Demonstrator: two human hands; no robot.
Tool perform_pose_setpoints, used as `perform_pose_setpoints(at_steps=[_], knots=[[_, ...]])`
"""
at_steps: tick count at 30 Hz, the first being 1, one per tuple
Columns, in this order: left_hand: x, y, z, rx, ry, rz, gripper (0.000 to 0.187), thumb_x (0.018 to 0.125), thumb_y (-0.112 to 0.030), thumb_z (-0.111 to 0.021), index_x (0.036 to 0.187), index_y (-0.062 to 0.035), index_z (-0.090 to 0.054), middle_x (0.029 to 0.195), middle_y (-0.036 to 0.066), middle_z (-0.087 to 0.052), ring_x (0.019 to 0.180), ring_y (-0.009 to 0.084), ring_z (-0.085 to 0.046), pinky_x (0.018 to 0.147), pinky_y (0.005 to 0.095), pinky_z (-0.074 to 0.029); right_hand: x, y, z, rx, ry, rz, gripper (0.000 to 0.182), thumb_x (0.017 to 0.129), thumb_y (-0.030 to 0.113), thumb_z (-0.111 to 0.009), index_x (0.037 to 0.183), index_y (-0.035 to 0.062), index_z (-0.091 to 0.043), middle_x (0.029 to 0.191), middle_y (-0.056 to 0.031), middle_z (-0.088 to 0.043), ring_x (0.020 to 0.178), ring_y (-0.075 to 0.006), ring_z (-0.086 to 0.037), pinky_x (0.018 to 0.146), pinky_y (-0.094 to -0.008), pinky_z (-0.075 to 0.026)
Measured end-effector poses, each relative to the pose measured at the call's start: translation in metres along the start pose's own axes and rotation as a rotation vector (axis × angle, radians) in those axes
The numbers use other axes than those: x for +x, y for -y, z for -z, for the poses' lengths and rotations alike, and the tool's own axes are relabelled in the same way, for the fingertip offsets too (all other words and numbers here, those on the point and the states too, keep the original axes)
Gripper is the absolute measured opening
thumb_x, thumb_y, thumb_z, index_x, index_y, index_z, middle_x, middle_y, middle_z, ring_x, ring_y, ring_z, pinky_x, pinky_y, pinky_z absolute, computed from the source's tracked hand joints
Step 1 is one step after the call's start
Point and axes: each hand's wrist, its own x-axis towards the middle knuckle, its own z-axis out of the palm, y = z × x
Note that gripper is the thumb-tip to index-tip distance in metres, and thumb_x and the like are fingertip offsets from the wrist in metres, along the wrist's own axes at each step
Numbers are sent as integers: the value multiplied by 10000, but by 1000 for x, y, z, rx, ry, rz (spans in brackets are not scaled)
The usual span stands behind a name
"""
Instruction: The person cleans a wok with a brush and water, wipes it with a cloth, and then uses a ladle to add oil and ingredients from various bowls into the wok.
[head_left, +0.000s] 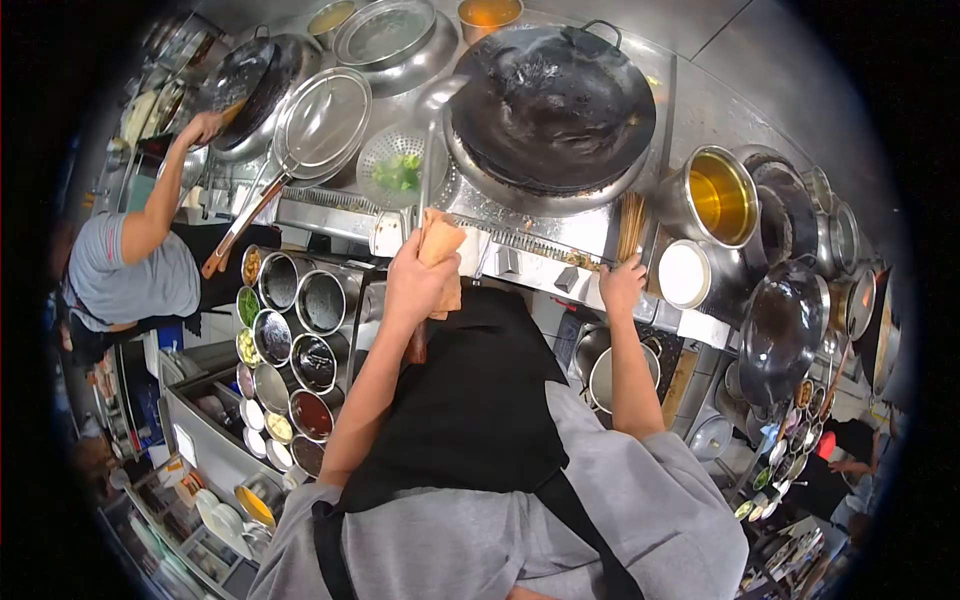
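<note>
My left hand [420,285] is closed around a folded tan cloth [441,240] and the long handle of a ladle [441,97]. The ladle's wooden end pokes out below my fist, and its bowl lies by the left rim of a large dark wok [553,105]. At the counter's front edge, my right hand [624,287] has its fingers closed on the near end of a bamboo wok brush [631,228]. The wok sits on the burner and looks wet inside. Green vegetable pieces [398,171] lie in a perforated strainer [375,185] to its left.
On the right stand a metal pot of yellow oil [718,200], a white container [685,274] and another wok [784,325]. A mesh strainer [322,122] lies at left. Round containers of sauces [312,413] stand lower left. A co-worker [150,255] handles a wok at far left.
</note>
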Motion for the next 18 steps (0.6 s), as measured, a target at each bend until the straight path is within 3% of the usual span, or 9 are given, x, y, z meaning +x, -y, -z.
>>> perform_pose_setpoints(at_steps=[1,3,6,9,11,13,15,17,18], knots=[[-5,5,-5,27,-64,16,427,789,-250,-753,1124,-14,-634,1010,194,-700,917,316,-687,825,384,-521,6,-8,-12,-8,31,-18,857,771,308,-807,1397,-55,-348,1234,-229,-498,1027,-442,-600,885,-479,-523],[-1,36,-24,27,-118,5,390,799,-265,-733,1080,-21,-619,975,193,-690,914,357,-672,816,423,-516,15,-21,-24,48,47,-31,766,800,321,-773,1335,-101,-422,1183,-257,-539,1046,-455,-605,901,-495,-516],[16,88,-58,223,-228,142,386,790,-262,-711,1067,-39,-562,995,231,-632,962,454,-598,824,524,-474,12,-37,-29,506,166,-180,593,834,391,-688,1130,-118,-617,1086,-313,-649,1022,-441,-648,916,-462,-493],[28,128,-93,324,-325,174,409,786,-267,-722,1087,-45,-557,1091,274,-594,1009,469,-581,835,530,-472,-23,-2,33,1089,29,-166,507,950,253,-643,1303,-92,-531,1153,-173,-645,977,-290,-630,929,-386,-469],[37,154,-107,320,-342,175,462,783,-266,-732,1143,-35,-557,1156,302,-559,1078,489,-563,872,535,-473,-3,26,90,1209,137,16,578,951,256,-652,1412,-42,-473,1211,-151,-619,972,-282,-622,938,-379,-472],[34,161,-116,268,-454,42,537,784,-257,-734,1220,-10,-542,1197,299,-557,1131,490,-558,931,512,-475,50,61,160,1043,420,187,623,946,263,-651,1475,15,-433,1213,-198,-640,1016,-306,-657,932,-385,-491],[37,141,-111,439,-546,-111,606,799,-262,-735,1293,7,-509,1276,286,-543,1194,467,-539,1003,469,-458,101,94,181,553,152,609,589,919,318,-657,1428,72,-494,1076,-183,-698,981,-316,-688,856,-425,-531],[47,77,-98,-268,-213,68,602,850,-299,-719,1302,26,-492,1334,268,-526,1230,400,-539,1044,417,-431,131,147,190,15,366,667,511,905,341,-610,1352,98,-563,1109,-241,-679,1075,-390,-653,899,-483,-520],[66,69,-107,-421,-182,81,586,876,-316,-700,1297,35,-494,1318,251,-542,1220,366,-550,1037,400,-432,141,174,171,-40,450,664,471,899,336,-587,1309,105,-590,1130,-244,-674,1084,-405,-640,919,-501,-508]])
